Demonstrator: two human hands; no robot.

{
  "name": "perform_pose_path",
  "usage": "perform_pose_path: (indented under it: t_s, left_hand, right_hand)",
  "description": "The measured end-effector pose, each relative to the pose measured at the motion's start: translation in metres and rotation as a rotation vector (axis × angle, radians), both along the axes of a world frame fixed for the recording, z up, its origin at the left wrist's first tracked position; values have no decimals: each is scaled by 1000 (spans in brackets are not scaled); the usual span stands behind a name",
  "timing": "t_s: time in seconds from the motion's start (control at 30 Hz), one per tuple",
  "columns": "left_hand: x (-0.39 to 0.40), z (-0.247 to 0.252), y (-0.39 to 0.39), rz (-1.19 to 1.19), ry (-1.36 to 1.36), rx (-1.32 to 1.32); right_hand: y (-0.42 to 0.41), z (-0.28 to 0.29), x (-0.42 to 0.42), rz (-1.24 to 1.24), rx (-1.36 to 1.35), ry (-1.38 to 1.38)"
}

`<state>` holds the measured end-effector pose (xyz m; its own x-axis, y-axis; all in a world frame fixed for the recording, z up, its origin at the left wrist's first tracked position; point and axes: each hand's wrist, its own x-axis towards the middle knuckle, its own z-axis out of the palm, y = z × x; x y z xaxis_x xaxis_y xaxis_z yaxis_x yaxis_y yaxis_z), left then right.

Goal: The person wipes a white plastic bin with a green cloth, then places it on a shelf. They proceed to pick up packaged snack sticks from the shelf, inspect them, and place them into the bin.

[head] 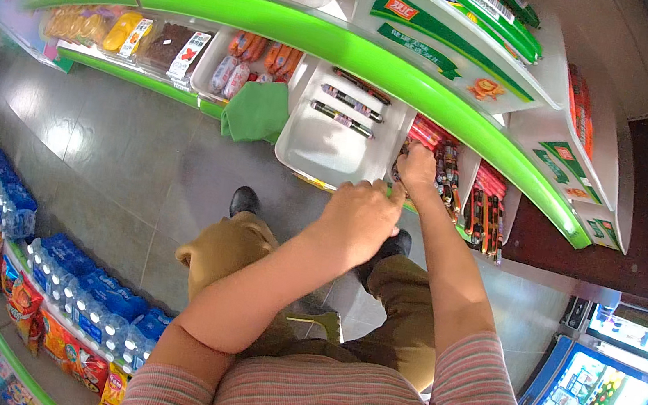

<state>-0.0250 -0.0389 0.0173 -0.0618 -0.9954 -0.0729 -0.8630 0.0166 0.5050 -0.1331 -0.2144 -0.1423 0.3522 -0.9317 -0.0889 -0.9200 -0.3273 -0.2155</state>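
Note:
My right hand (417, 166) reaches into a white bin of stick-shaped packs in dark and red wrappers (446, 167), probably sausages; its fingertips are hidden among them. Nearer to me, my left hand (363, 214) is at the front edge of that bin and the neighbouring tray, fingers curled. A small dark and green end shows by its fingers, but whether they hold it is unclear. Left of the hands, a white plastic tray (331, 151) has three dark wrapped sticks (345, 118) lying apart at its back. A folded green cloth (257, 111) hangs over the shelf edge.
Green-edged shelf rail (263, 17) arches above the trays, with white bins (444, 51) on it. Sausage packs (230, 74) and boxed snacks (174, 51) sit further left. Bottled water packs (93, 294) line the opposite shelf. At lower right stands a lit drinks fridge (588, 401).

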Motion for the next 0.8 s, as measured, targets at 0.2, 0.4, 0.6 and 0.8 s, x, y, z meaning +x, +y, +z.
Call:
perform_pose_path:
  t_s: [0.2,0.4,0.6,0.8]
  left_hand:
    - [16,4,5,77,0,-7]
    - [62,-5,12,337,242,-88]
    - [99,20,19,878,373,-232]
    - [94,30,25,745,1055,-338]
  right_hand:
    - [-5,61,-46,-255,229,-493]
    - [58,144,-34,-242,673,-1016]
    - [87,194,-2,153,973,-1164]
    - [93,203,7,281,940,-1310]
